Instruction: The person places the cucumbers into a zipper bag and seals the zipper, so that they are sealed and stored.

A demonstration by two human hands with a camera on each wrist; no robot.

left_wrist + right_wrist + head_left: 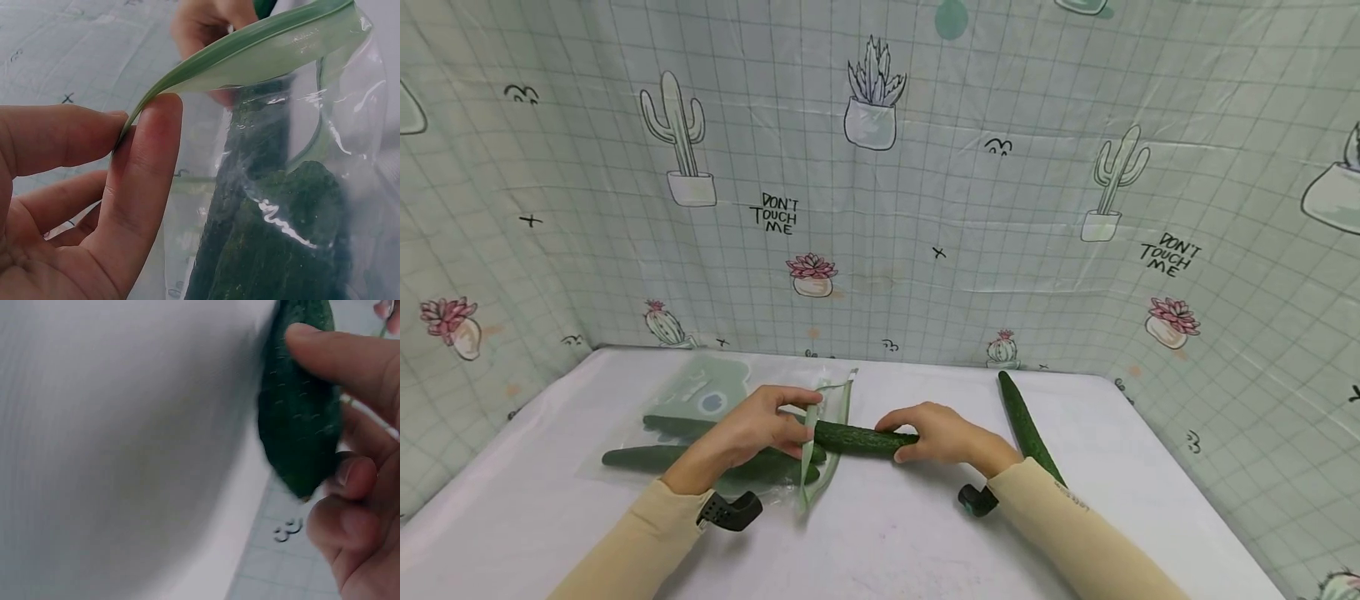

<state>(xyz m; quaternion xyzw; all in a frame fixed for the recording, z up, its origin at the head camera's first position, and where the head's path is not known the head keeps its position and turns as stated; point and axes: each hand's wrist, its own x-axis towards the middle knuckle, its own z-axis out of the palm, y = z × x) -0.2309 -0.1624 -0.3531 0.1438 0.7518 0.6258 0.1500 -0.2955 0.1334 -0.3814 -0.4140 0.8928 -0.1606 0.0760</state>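
Note:
A clear zip bag (625, 417) with a green edge lies on its side, its mouth facing right. Between thumb and forefinger, my left hand (760, 429) pinches the bag's green rim (206, 59). My right hand (936, 433) grips the right end of a dark green cucumber (857, 439), whose tapered tip (300, 481) shows in the right wrist view. The cucumber's left end reaches into the bag's mouth. Inside the bag lie other cucumbers (647, 457), seen through the plastic, partly hidden by my left hand and arm.
Another cucumber (1022, 417) lies on the white table (895, 542) at the right, partly behind my right sleeve. A sheet with a cactus print (940, 208) hangs around the table's back and sides. Black camera mounts (733, 511) sit at both wrists.

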